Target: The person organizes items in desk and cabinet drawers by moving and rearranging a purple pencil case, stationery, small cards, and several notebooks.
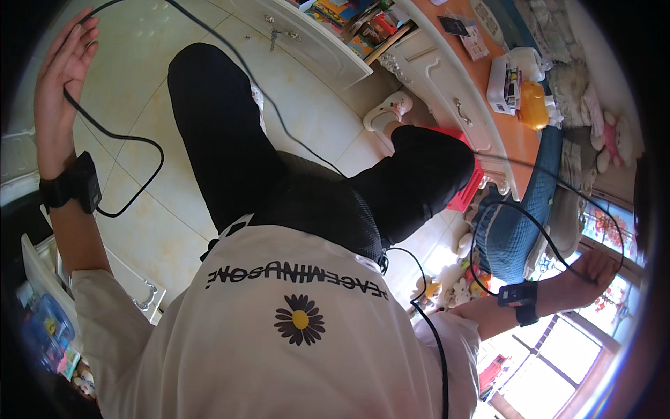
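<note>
My left hand (64, 68) is raised at the far left, fingers extended and slightly bent. A black cable (136, 137) runs from a black wrist-strapped device (86, 182) to this hand, passes out of sight at the palm and reappears by the fingertips. Whether the fingers grip it is hidden. Out at the right, my right hand (599, 269) has its fingers curled around another black cable (544, 233). That cable loops from a second wrist device (517, 294) and continues beyond the fingers. Both arms are spread wide of my white printed shirt (293, 366).
An open white drawer (314, 44) full of books stands ahead. Beside it, a desk (455, 57) carries a white box (502, 84) and a yellow container (534, 105). A red crate (473, 186) sits by my right knee. Plush toys (460, 290) lie near a bright window (555, 361).
</note>
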The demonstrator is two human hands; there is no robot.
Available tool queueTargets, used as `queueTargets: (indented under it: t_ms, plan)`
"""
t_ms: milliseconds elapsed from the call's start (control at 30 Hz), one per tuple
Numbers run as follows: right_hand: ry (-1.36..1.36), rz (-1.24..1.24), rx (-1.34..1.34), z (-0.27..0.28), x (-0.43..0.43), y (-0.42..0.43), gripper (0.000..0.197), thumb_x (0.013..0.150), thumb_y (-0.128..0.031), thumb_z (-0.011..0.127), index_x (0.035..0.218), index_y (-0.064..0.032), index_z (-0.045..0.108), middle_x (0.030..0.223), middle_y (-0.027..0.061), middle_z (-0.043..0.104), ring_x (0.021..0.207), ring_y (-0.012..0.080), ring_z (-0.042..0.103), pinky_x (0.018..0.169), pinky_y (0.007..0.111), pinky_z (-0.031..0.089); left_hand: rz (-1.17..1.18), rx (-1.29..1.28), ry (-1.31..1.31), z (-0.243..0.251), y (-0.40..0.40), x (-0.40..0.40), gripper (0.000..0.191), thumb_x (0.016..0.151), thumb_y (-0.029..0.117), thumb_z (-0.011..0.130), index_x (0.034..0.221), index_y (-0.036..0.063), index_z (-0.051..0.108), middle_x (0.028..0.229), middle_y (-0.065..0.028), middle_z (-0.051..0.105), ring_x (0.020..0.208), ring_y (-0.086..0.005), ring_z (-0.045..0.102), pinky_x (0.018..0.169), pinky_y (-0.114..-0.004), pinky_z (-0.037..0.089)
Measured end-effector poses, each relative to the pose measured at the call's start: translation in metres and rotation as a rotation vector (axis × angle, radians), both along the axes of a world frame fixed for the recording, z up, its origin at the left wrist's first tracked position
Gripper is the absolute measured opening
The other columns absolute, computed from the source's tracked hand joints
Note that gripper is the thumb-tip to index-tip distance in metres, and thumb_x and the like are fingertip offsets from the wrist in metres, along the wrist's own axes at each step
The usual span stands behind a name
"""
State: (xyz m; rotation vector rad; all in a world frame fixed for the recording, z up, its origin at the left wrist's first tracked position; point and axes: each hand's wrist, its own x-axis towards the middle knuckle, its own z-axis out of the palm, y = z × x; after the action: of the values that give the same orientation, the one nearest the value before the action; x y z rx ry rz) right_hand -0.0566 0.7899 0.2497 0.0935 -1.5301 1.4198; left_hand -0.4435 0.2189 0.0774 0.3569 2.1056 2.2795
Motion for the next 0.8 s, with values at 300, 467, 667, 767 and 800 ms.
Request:
queueTargets:
  t_ms: [300, 467, 667, 767, 800]
  plan:
    - [-0.267, -0.87, 0.077, -0.026, 0.042, 0.026, 0.02, 0.092, -0.016, 0.044, 0.075, -0.006, 0.043, 0.053, -0.0045, 0.022, 0.046, 0.0055, 0.019, 0.042, 0.022, 0.018, -0.439, 0.392, -0.018, 0.022, 0.091, -0.041, 0.035, 0.093, 0.012, 0.044, 0.123, -0.0049, 0.046, 0.116, -0.0129, 0.055, 0.107, -0.0163, 0.052, 0.096, -0.028, 0.038]
    - [-1.076, -0.409, 0.284, -0.107, -0.02, 0.022, 0.023, 0.089, -0.014, 0.053, 0.106, 0.002, 0.058, 0.062, -0.0024, 0.047, 0.053, 0.0021, 0.041, 0.046, 0.017, 0.029, -0.545, -0.393, -0.063, -0.05, 0.188, -0.038, 0.027, 0.091, 0.017, 0.049, 0.114, 0.0053, 0.056, 0.093, -0.005, 0.063, 0.084, -0.0103, 0.058, 0.072, -0.022, 0.045]
    - [-1.369, -0.18, 0.557, -0.184, -0.167, 0.028, 0.029, 0.087, -0.019, 0.056, 0.105, 0.0031, 0.059, 0.07, 0.0003, 0.056, 0.055, 0.0043, 0.043, 0.049, 0.021, 0.035, -0.708, -0.357, -0.7, -0.117, 0.253, -0.017, 0.025, 0.087, 0.013, 0.053, 0.11, 0.0029, 0.056, 0.092, -0.0069, 0.061, 0.077, -0.0122, 0.058, 0.065, -0.024, 0.047]
    - [-1.485, -0.164, 0.576, -0.208, -0.19, 0.066, 0.028, 0.087, -0.019, 0.056, 0.105, 0.0014, 0.061, 0.067, -0.0003, 0.055, 0.055, 0.0044, 0.043, 0.05, 0.022, 0.035, -0.856, -0.456, -0.738, -0.139, 0.267, -0.027, 0.027, 0.085, 0.009, 0.054, 0.111, 0.0003, 0.054, 0.093, -0.008, 0.061, 0.075, -0.0131, 0.057, 0.064, -0.026, 0.048]
    - [-1.533, -0.086, 0.473, -0.214, -0.195, 0.08, 0.028, 0.087, -0.02, 0.055, 0.107, 0.0005, 0.06, 0.066, -0.001, 0.054, 0.055, 0.005, 0.044, 0.05, 0.022, 0.035, -0.919, -0.451, -0.701, -0.155, 0.267, -0.032, 0.03, 0.084, 0.008, 0.055, 0.112, -0.0018, 0.053, 0.092, -0.0083, 0.061, 0.074, -0.0126, 0.056, 0.064, -0.027, 0.048]
